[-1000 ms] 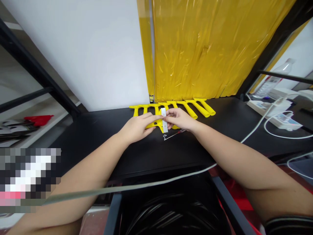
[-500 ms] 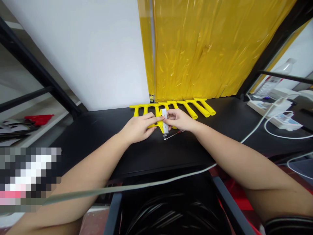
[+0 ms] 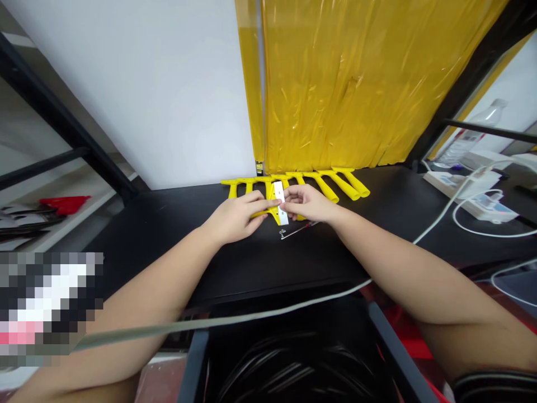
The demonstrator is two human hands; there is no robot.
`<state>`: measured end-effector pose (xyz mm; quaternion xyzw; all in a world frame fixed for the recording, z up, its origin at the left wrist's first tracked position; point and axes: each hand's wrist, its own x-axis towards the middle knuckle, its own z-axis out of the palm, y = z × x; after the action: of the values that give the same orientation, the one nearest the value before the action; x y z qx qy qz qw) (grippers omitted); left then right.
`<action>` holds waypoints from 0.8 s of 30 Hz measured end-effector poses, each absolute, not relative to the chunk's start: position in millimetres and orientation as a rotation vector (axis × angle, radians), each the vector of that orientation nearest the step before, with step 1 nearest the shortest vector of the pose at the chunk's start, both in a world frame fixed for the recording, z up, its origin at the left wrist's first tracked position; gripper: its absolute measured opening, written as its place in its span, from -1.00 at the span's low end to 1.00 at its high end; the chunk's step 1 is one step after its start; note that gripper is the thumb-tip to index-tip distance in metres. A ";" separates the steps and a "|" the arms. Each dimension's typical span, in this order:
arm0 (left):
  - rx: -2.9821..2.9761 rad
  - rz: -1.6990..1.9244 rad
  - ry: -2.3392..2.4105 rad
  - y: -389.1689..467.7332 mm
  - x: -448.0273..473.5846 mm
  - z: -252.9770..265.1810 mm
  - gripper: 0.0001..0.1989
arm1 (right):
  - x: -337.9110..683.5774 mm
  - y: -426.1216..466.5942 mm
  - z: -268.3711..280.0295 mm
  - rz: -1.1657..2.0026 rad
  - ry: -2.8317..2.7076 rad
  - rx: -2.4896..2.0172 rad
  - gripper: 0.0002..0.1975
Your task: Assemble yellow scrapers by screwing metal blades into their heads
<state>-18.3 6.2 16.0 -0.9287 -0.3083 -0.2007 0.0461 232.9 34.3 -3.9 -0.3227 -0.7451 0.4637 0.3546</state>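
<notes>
My left hand (image 3: 239, 217) is closed around the handle of a yellow T-shaped plastic scraper (image 3: 274, 215), its index finger reaching across to a flat white plate with small holes (image 3: 281, 215). That plate lies against the scraper's wide head, partly covering it. My right hand (image 3: 308, 202) pinches the plate's right edge between thumb and fingers. Just in front of the plate sit small silvery screws (image 3: 282, 231). A thin screwdriver (image 3: 296, 230) lies beside them, its grip end partly hidden beneath my right hand.
Several more yellow T-shaped scrapers (image 3: 331, 188) line the back of the black table (image 3: 251, 268). White power strips (image 3: 470, 193) with cables and a clear bottle (image 3: 474, 131) stand at right. A pale cable (image 3: 293, 305) hangs across the front edge. Red pieces (image 3: 62, 204) lie on the left shelf.
The white plate has shifted slightly left and away from me, tilting to lie over the scraper's head. Both hands stay in nearly the same place.
</notes>
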 end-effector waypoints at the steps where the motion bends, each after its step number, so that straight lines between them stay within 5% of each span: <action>1: -2.841 -0.609 -0.958 5.8 -18.2 16.8 -0.55 | 235.9 34.8 -2.2 1.112 -1.960 -0.836 -0.76; 8: -2.841 -0.481 -1.074 8.4 -21.2 18.0 -0.56 | 260.5 28.4 16.6 0.398 -2.321 -1.297 -0.91; 20: -2.833 -0.444 -1.140 11.8 -24.4 16.9 -0.57 | 251.4 27.0 11.8 0.408 -2.518 -1.540 -0.74; 24: -2.835 -0.447 -1.146 12.5 -24.6 16.0 -0.56 | 249.9 25.8 11.4 0.437 -2.525 -1.454 -0.90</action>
<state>-24.6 12.5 16.0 -0.9170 -0.3708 -0.1446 0.0255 249.9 25.8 11.4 -0.4912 -0.8529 0.1476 0.0977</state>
